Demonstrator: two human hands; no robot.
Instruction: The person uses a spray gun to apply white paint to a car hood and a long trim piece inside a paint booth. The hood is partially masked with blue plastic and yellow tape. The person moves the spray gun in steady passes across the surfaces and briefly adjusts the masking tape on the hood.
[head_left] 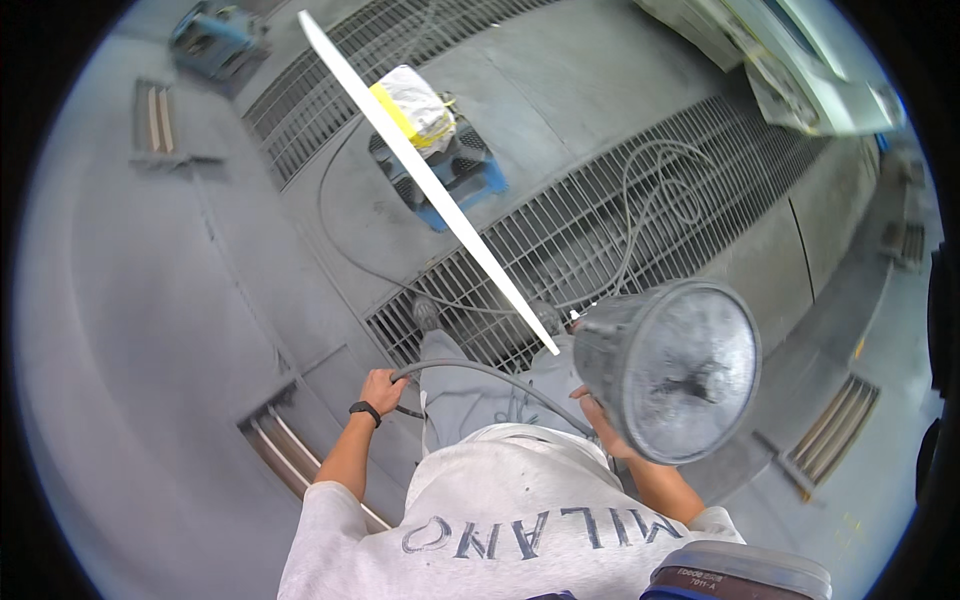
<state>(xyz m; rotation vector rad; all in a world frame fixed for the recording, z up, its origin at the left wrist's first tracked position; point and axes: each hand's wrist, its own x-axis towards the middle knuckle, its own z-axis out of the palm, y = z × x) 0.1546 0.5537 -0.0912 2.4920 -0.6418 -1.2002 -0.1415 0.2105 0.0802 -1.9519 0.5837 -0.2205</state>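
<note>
My left hand (380, 392), with a dark band at its wrist, is closed around a grey air hose (470, 368). The hose arcs across my front toward my right hand (600, 422). That hand is closed on a spray gun, mostly hidden under its large grey cup (690, 375), whose round, stained lid faces up. A bit of the gun's front end shows at the cup's far left side. Ahead of me a long white panel (430, 185), seen nearly edge-on, slants from far left to near centre, its near end close to the cup.
Behind the panel, a white-and-yellow wrapped bundle (415, 105) rests by a blue-and-black stand (470, 180). More hose (650, 190) lies coiled on the floor grating (560, 235). A partly covered pale car body part (810, 75) stands far right. A blue machine (215, 42) sits far left.
</note>
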